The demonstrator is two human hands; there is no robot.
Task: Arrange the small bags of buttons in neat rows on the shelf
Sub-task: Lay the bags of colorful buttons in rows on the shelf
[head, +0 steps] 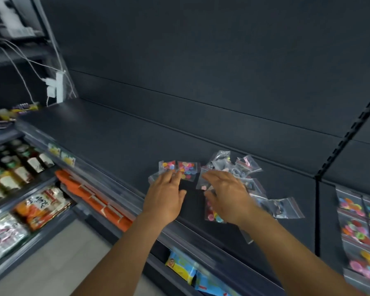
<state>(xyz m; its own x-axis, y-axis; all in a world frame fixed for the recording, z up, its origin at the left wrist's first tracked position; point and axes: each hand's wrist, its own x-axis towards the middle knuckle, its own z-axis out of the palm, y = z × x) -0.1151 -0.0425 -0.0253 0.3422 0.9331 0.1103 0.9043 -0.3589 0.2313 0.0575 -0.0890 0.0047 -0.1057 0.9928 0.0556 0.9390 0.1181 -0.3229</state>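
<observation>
- The small clear plastic bags of coloured buttons [233, 184] are lying heaped at 3 o'clock on the dark grey metal shelf [115, 135].
- The left hand [166, 194] is pressing straight fingers on one bag; the right hand [225, 195] is hovering, relaxed, holding nothing.
- Light, slippery, floppy: pinching a sealed top edge is looking safest.

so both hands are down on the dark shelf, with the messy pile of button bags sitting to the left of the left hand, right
Not quite. Both hands are down on the dark shelf, but the messy pile of button bags lies by the right hand, not to the left of the left hand. The head view shows only a couple of flat bags at the left hand's fingertips.
</observation>
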